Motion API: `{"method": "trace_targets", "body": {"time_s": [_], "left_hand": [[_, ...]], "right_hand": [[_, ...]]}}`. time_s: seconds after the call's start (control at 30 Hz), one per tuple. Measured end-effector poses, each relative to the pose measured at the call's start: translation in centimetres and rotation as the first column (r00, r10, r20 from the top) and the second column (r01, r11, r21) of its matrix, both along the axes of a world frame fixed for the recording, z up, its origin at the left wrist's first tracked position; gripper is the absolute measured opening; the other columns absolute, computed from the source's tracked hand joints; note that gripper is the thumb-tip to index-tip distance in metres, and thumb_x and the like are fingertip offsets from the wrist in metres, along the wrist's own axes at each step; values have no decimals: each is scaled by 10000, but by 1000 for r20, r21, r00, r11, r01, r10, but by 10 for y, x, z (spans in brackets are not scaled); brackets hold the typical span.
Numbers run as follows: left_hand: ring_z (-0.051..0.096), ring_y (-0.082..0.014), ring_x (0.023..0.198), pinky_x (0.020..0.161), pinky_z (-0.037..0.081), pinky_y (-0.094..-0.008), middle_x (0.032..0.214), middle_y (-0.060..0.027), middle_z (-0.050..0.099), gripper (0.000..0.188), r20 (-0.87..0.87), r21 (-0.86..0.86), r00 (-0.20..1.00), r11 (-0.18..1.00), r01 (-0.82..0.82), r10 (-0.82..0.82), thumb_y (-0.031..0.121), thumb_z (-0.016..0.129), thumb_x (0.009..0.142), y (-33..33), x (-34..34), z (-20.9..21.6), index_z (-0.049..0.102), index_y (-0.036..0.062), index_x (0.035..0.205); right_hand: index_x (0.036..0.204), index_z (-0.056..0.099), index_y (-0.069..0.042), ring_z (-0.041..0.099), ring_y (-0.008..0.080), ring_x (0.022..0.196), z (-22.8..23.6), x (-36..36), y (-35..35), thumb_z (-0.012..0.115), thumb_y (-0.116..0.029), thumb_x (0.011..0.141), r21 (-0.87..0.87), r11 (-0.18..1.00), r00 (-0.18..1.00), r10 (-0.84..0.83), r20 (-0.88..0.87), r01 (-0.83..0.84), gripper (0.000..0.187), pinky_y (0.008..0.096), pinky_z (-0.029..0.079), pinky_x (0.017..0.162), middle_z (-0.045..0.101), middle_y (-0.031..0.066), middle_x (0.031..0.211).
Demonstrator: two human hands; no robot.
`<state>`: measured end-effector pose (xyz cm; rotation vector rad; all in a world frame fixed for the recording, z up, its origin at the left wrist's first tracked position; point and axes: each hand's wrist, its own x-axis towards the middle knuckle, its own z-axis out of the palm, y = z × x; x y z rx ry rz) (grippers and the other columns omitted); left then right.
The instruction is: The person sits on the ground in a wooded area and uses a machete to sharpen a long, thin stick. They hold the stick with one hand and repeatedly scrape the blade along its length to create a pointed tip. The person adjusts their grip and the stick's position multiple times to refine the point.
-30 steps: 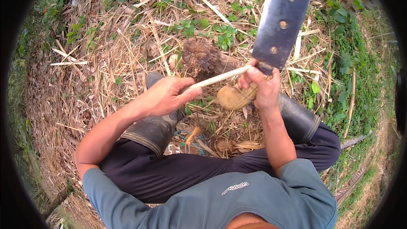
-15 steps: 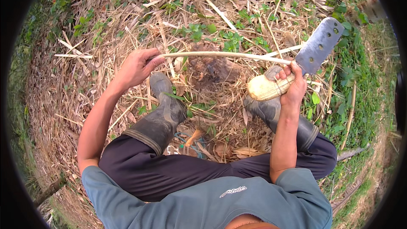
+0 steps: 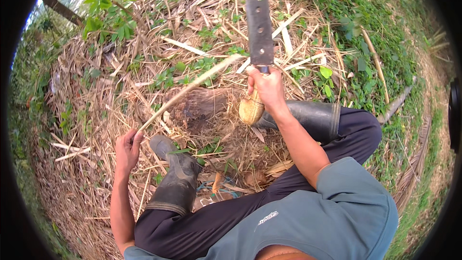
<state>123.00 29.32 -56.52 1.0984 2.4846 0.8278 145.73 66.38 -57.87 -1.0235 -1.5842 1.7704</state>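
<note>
My left hand [image 3: 127,151] pinches the lower end of a thin pale stripped stick [image 3: 192,85], which slants up and away to the right. Its far tip is free, a little left of the knife. My right hand [image 3: 267,87] is wrapped round the thick yellowish handle of a broad chopping knife [image 3: 259,41]. The blade is dark, wide and pierced with several round holes, and it points away from me. Below my fist the rounded butt of the handle [image 3: 251,110] sticks out.
A weathered brown stump [image 3: 195,108] sits between my rubber boots, left [image 3: 175,183] and right [image 3: 308,119]. Split pale strips [image 3: 185,46] and dry leaves litter the ground. Blue cord [image 3: 232,183] lies near my left boot. Green plants and a thin log [image 3: 398,101] are to the right.
The stick's far end has left my right hand, and my left hand has moved down and left with it. My right hand has swung the knife left, its blade now pointing away.
</note>
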Motion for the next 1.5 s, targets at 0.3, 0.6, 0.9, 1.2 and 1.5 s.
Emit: {"method": "trace_targets", "body": {"time_s": [0.3, 0.6, 0.9, 1.2, 1.5], "left_hand": [[602, -299, 535, 540, 450, -435, 626, -168, 611, 276, 31, -31, 975, 975, -221, 222, 282, 595, 1025, 37, 34, -35, 661, 33, 926], [589, -341, 459, 451, 458, -483, 551, -126, 570, 364, -242, 8, 966, 996, -94, 93, 392, 534, 1043, 36, 52, -37, 570, 75, 867], [636, -392, 589, 543, 480, -526, 613, -176, 594, 385, -206, 50, 976, 997, -60, 69, 419, 530, 1030, 38, 43, -32, 582, 73, 869], [681, -380, 817, 753, 520, -529, 875, -195, 682, 372, 17, -36, 885, 885, -464, 464, 411, 467, 1031, -79, 8, -67, 599, 81, 1139], [516, -412, 1256, 1069, 399, -512, 1445, -279, 443, 664, -332, -200, 225, 164, -966, 916, 334, 557, 963, -187, 238, -234, 383, -16, 1499]], "right_hand": [[913, 693, 4, 541, 72, 546, 34, -12, -49, 687, -129, 879, 433, 847, 931, 173, 322, -307, 137, 309, 447, 519, 615, 29, 598], [970, 608, 51, 540, 147, 620, 196, -57, -76, 549, 7, 945, 593, 805, 727, 413, -549, -10, 77, 328, 507, 626, 589, 58, 734], [871, 638, 46, 680, 269, 606, 24, -50, -51, 655, -127, 833, 242, 523, 506, 449, 737, -817, 178, 400, 551, 592, 677, 170, 713], [801, 649, 19, 615, 216, 574, 123, 1, -59, 671, -75, 748, 432, 491, 606, 277, 746, -756, 110, 380, 497, 584, 633, 115, 646], [913, 700, 49, 705, 351, 694, 147, -127, 37, 674, -225, 770, 667, 201, 689, 58, 723, -717, 310, 461, 541, 693, 691, 225, 730]]}}
